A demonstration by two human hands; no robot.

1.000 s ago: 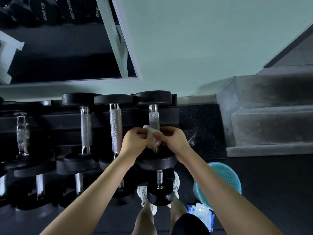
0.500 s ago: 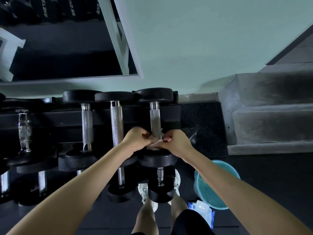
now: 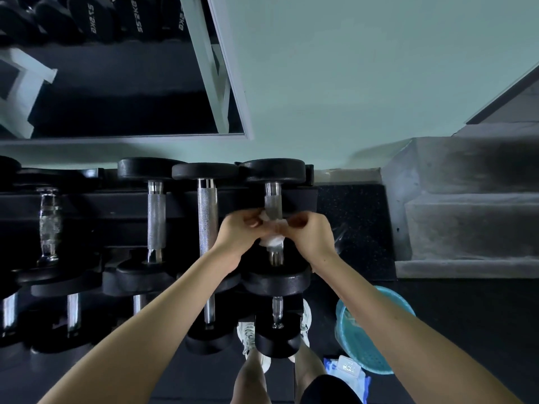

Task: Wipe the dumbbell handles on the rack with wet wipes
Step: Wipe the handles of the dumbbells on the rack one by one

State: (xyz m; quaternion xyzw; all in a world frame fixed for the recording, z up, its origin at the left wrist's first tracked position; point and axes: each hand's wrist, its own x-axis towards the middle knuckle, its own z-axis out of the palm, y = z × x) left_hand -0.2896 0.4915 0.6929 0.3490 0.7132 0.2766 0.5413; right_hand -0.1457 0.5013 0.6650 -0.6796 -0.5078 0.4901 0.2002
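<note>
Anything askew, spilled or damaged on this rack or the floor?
Nothing stands out. The dumbbells sit straight on the rack. The left hand and right hand pinch the wipe at the right-most top handle. The wipe pack and basket are on the floor, nothing spilled.

The left hand (image 3: 236, 234) and right hand (image 3: 312, 237) have slid the wet wipe (image 3: 271, 241) along the dumbbell handle (image 3: 273, 205), away from the near head (image 3: 277, 280), baring chrome there
</note>
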